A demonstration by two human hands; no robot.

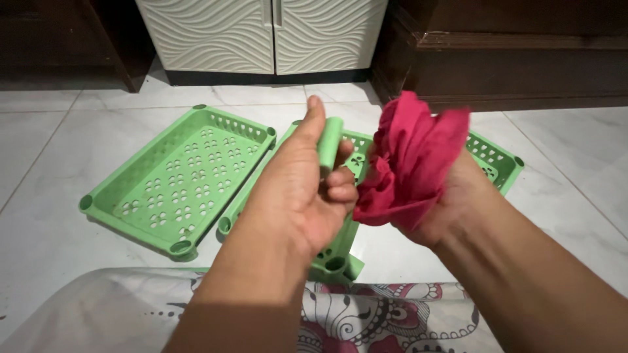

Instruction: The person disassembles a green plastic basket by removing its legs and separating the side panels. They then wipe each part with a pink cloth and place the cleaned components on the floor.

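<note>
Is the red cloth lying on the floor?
No, the red cloth is bunched in the right hand, above the green trays.

Tray left of second tray; cabinet behind.

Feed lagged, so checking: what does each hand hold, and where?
Left hand grips a short green tube by its lower end; right hand clutches a bunched red cloth at its base.
</note>
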